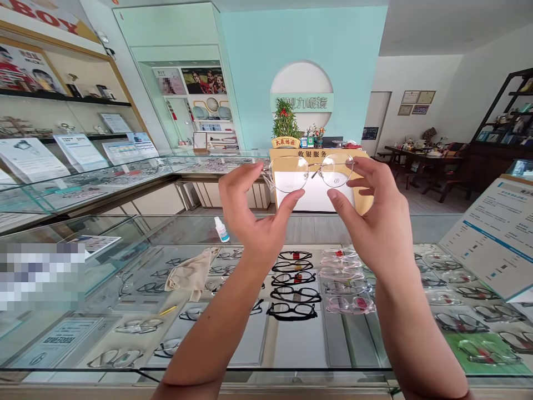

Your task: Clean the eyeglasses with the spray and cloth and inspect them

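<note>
A pair of thin-rimmed eyeglasses [290, 173] with round clear lenses is held up in front of me, above the glass counter. My left hand [260, 214] grips it at the left end, thumb below the left lens and index finger at the hinge. My right hand [375, 216] holds the other end, fingers behind the right hinge and thumb beneath the right lens. A small printed mark shows on the right lens. Below my hands, a column of black-framed glasses [295, 294] lies beside a column of clear and pinkish frames [345, 272].
A beige cloth [191, 273] and a white spray bottle [221, 230] rest on the counter to the left, with a yellow stick [168, 310] nearby. At right stands a printed sign [491, 239]. Beyond the counter is a cashier desk [366, 200] with a plant [284, 121].
</note>
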Motion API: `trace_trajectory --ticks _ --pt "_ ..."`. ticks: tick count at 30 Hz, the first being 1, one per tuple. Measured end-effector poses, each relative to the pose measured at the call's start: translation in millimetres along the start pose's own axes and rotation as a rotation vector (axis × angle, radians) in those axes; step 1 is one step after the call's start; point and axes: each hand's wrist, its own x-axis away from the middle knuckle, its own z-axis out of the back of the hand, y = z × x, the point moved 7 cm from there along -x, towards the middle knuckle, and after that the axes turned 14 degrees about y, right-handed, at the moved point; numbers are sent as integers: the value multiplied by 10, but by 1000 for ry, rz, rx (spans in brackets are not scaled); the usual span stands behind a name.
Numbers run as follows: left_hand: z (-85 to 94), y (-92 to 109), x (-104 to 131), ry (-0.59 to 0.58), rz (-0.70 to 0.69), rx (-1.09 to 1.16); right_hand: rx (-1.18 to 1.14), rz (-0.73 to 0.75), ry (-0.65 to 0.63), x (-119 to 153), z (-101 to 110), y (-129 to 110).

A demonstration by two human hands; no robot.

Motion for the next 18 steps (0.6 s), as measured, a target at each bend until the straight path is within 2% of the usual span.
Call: trace_trajectory --ticks 18 --pt "-54 -143 34 -143 152 -45 4 42 2 11 18 -66"
